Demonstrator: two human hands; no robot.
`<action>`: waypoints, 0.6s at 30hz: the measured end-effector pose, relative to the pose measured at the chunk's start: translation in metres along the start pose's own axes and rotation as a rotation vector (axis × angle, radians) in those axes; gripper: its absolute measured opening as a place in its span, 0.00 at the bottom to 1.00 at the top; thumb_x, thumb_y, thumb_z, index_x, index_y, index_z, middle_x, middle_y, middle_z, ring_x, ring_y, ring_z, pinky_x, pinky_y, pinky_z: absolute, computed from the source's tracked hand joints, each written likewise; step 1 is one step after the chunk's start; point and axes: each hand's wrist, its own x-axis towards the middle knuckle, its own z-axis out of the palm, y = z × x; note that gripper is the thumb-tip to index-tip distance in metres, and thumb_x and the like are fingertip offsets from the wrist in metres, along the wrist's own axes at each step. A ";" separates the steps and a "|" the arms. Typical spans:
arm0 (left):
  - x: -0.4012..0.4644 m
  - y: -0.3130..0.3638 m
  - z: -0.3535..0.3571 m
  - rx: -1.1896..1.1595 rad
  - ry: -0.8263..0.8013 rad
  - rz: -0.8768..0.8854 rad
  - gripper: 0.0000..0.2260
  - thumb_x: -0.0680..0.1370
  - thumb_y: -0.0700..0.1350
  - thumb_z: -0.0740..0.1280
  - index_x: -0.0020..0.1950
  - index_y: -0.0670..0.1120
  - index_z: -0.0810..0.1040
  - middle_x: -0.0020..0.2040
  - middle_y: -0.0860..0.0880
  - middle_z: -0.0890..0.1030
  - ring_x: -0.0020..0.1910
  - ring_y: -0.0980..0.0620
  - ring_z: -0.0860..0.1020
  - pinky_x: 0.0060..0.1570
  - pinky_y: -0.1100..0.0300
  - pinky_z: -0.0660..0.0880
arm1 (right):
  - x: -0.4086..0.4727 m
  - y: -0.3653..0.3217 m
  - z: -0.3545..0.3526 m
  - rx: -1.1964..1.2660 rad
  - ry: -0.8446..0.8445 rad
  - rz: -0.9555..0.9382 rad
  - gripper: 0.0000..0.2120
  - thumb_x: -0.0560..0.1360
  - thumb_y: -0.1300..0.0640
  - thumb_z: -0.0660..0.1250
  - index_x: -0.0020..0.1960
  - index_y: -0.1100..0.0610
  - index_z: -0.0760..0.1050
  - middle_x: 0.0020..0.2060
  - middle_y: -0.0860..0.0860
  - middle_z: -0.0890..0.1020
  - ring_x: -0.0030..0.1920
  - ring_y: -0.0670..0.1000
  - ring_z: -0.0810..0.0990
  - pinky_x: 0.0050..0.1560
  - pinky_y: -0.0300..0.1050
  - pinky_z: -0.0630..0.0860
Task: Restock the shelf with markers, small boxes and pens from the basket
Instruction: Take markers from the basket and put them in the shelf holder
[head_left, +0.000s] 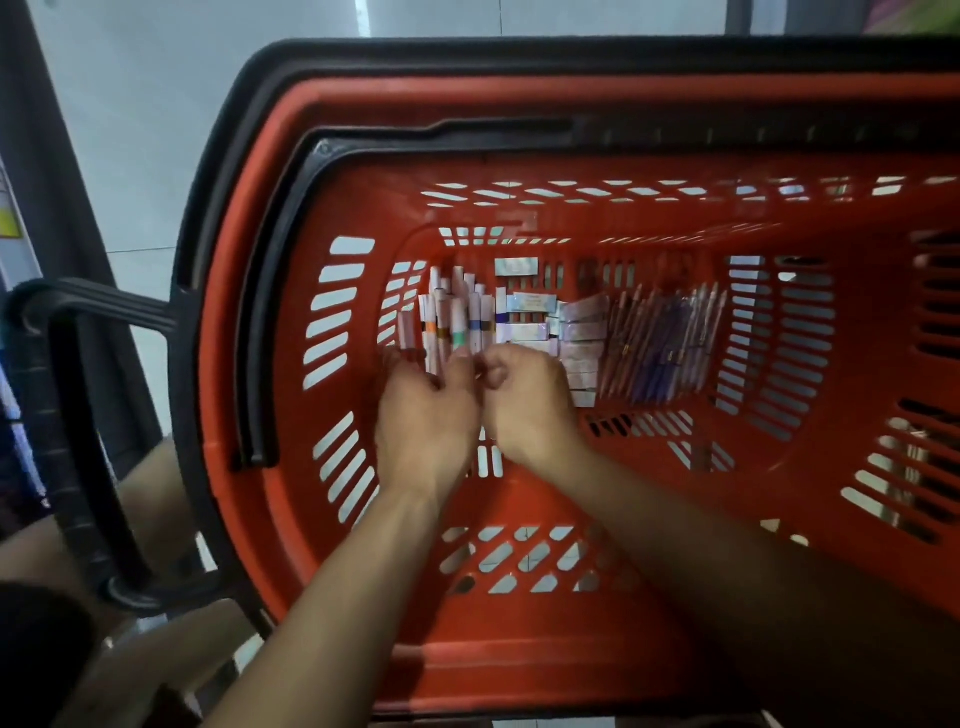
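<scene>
Many loose markers (452, 317) lie on the floor of the basket (519, 109), boxes (576, 332) and pens (665, 343) just beside; gathered carelessly, markers could roll or slip through the slots. The left hand (426, 415) cups their near ends with curled fingers, while the right hand (530, 400) is loosely curled beside them, its hold unclear.

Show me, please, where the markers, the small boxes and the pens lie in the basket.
markers (457, 317), head view, on the colour-banded white barrels.
small boxes (582, 338), head view, on the middle of the pale stack.
pens (665, 338), head view, on the bundle's barrels.
</scene>
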 end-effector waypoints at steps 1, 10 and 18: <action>0.001 -0.001 0.001 0.021 -0.025 0.006 0.18 0.83 0.60 0.63 0.63 0.48 0.75 0.50 0.49 0.84 0.50 0.45 0.84 0.51 0.49 0.80 | -0.009 -0.002 -0.004 0.028 -0.068 -0.059 0.10 0.75 0.56 0.75 0.38 0.47 0.79 0.31 0.41 0.84 0.33 0.41 0.81 0.34 0.41 0.75; 0.000 -0.004 0.003 0.028 0.024 0.071 0.14 0.87 0.52 0.56 0.65 0.47 0.76 0.54 0.48 0.84 0.53 0.44 0.82 0.54 0.48 0.79 | 0.000 0.022 -0.013 -0.173 0.174 -0.049 0.08 0.76 0.56 0.68 0.40 0.51 0.84 0.30 0.44 0.81 0.31 0.40 0.78 0.34 0.39 0.72; -0.005 -0.002 0.008 -0.108 -0.061 -0.011 0.07 0.84 0.49 0.61 0.55 0.53 0.79 0.46 0.52 0.83 0.46 0.50 0.81 0.44 0.53 0.75 | 0.056 0.031 0.022 -0.314 0.327 0.208 0.12 0.78 0.52 0.66 0.45 0.57 0.85 0.40 0.56 0.85 0.41 0.57 0.83 0.39 0.40 0.68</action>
